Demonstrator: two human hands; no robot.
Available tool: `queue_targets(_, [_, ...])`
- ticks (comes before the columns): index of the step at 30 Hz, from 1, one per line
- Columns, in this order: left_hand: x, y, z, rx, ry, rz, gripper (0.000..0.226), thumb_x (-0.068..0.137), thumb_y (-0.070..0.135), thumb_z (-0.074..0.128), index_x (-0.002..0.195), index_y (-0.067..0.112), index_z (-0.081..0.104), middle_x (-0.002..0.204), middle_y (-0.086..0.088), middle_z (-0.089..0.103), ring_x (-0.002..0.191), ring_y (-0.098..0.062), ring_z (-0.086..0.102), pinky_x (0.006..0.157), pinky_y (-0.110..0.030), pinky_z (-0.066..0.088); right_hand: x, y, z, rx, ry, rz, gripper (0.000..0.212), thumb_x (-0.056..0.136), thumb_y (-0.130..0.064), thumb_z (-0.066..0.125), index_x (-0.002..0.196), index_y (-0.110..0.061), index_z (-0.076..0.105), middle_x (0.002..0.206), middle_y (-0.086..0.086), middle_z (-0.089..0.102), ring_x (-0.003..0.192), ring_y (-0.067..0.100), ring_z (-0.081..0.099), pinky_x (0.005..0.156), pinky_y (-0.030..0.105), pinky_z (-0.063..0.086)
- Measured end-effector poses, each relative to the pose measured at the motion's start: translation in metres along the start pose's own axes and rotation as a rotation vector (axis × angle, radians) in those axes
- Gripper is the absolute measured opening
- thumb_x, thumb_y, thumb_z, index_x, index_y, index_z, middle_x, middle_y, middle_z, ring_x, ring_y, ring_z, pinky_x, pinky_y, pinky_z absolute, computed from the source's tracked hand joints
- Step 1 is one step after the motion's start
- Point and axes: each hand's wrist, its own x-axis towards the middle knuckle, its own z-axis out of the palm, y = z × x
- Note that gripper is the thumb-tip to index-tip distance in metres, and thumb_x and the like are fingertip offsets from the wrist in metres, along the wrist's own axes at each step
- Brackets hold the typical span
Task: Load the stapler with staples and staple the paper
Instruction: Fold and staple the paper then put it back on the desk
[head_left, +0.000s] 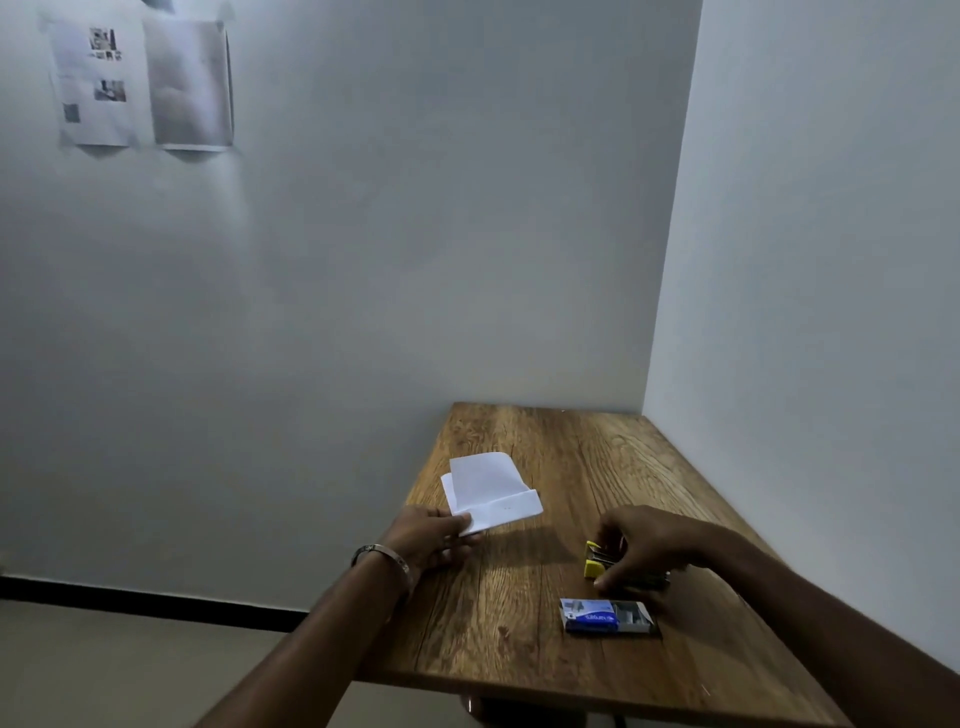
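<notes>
A folded white paper (491, 491) lies on the wooden table (545, 649) near its left edge. My left hand (434, 538) pinches the paper's near corner. A small yellow and dark stapler (597, 560) lies to the right, and my right hand (644, 543) curls over it and grips it, hiding most of its body. In front of the stapler lies a blue and white staple box (605, 616), slid partly open with staples showing at its right end.
The table stands in a room corner, with walls close behind and to the right. Two printed sheets (140, 83) hang high on the left wall. The table's left and front edges drop to the floor.
</notes>
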Motion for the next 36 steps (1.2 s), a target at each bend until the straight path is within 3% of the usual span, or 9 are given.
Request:
queue_targets(5, [-0.002, 0.001, 0.000, -0.019, 0.005, 0.000, 0.024, 0.089, 0.006, 0.067, 0.109, -0.007, 0.063, 0.089, -0.023, 0.074, 0.067, -0.021, 0.071, 0.057, -0.026, 0.060, 0.002, 0.002, 0.007, 0.068, 0.091, -0.047, 0.044, 0.081, -0.036, 0.080, 0.115, -0.019, 0.059, 0.112, -0.004, 0.062, 0.098, 0.009, 0.059, 0.081, 0.021, 0.051])
queue_targets(9, [-0.002, 0.001, 0.000, -0.044, 0.012, 0.003, 0.023, 0.089, 0.004, 0.067, 0.108, -0.007, 0.063, 0.089, -0.023, 0.075, 0.069, -0.022, 0.072, 0.058, -0.027, 0.060, 0.004, -0.006, 0.007, 0.332, 0.288, -0.115, 0.035, 0.083, -0.035, 0.078, 0.110, -0.021, 0.060, 0.107, -0.002, 0.066, 0.095, 0.010, 0.064, 0.079, 0.023, 0.055])
queue_targets(15, [0.000, 0.000, 0.001, -0.050, 0.029, 0.008, 0.023, 0.088, 0.005, 0.068, 0.107, -0.007, 0.063, 0.090, -0.024, 0.075, 0.070, -0.023, 0.072, 0.062, -0.028, 0.060, 0.015, -0.026, 0.014, 0.601, 0.405, -0.180, 0.045, 0.072, -0.039, 0.087, 0.103, -0.029, 0.056, 0.096, 0.001, 0.067, 0.069, 0.009, 0.065, 0.052, 0.021, 0.052])
queue_targets(20, [-0.002, 0.001, -0.001, -0.069, 0.030, 0.006, 0.015, 0.089, 0.004, 0.067, 0.099, -0.006, 0.063, 0.082, -0.022, 0.075, 0.061, -0.020, 0.072, 0.057, -0.027, 0.060, 0.027, -0.037, 0.022, 0.521, 0.323, -0.164, 0.051, 0.062, -0.047, 0.091, 0.096, -0.030, 0.057, 0.094, -0.005, 0.068, 0.072, 0.004, 0.066, 0.055, 0.012, 0.049])
queue_targets(24, [-0.003, 0.002, -0.001, -0.087, 0.041, 0.001, 0.019, 0.089, 0.002, 0.066, 0.104, -0.008, 0.061, 0.086, -0.024, 0.074, 0.060, -0.020, 0.073, 0.050, -0.025, 0.058, 0.031, -0.041, 0.029, 0.499, 0.289, -0.158, 0.050, 0.066, -0.045, 0.089, 0.100, -0.031, 0.055, 0.102, -0.006, 0.067, 0.087, 0.007, 0.068, 0.064, 0.015, 0.051])
queue_targets(30, [-0.001, 0.000, 0.000, -0.089, 0.053, 0.019, 0.018, 0.089, 0.003, 0.067, 0.102, -0.009, 0.062, 0.088, -0.025, 0.074, 0.066, -0.022, 0.074, 0.060, -0.028, 0.061, 0.030, -0.049, 0.034, 0.535, 0.232, -0.159, 0.046, 0.073, -0.040, 0.086, 0.106, -0.036, 0.054, 0.101, -0.005, 0.069, 0.083, 0.008, 0.072, 0.064, 0.016, 0.054])
queue_targets(33, [0.000, -0.001, 0.001, -0.082, 0.063, 0.027, 0.019, 0.089, 0.004, 0.067, 0.103, -0.009, 0.063, 0.090, -0.024, 0.074, 0.065, -0.021, 0.073, 0.059, -0.027, 0.061, 0.031, -0.053, 0.035, 0.639, 0.181, -0.148, 0.044, 0.080, -0.039, 0.081, 0.112, -0.026, 0.054, 0.099, -0.001, 0.070, 0.077, 0.006, 0.072, 0.063, 0.017, 0.055])
queue_targets(35, [0.000, -0.001, 0.001, -0.084, 0.072, 0.027, 0.019, 0.088, 0.004, 0.068, 0.103, -0.009, 0.063, 0.091, -0.025, 0.074, 0.065, -0.021, 0.073, 0.058, -0.027, 0.061, 0.030, -0.059, 0.035, 0.727, 0.147, -0.128, 0.043, 0.088, -0.051, 0.067, 0.112, -0.016, 0.057, 0.091, 0.003, 0.069, 0.065, 0.004, 0.069, 0.057, 0.018, 0.052])
queue_targets(36, [0.000, -0.001, 0.001, -0.090, 0.076, 0.029, 0.019, 0.088, 0.003, 0.067, 0.102, -0.009, 0.063, 0.092, -0.025, 0.074, 0.066, -0.021, 0.073, 0.057, -0.027, 0.061, 0.031, -0.062, 0.034, 0.750, 0.139, -0.111, 0.054, 0.090, -0.059, 0.056, 0.111, -0.010, 0.059, 0.086, 0.004, 0.067, 0.062, 0.005, 0.066, 0.054, 0.020, 0.051])
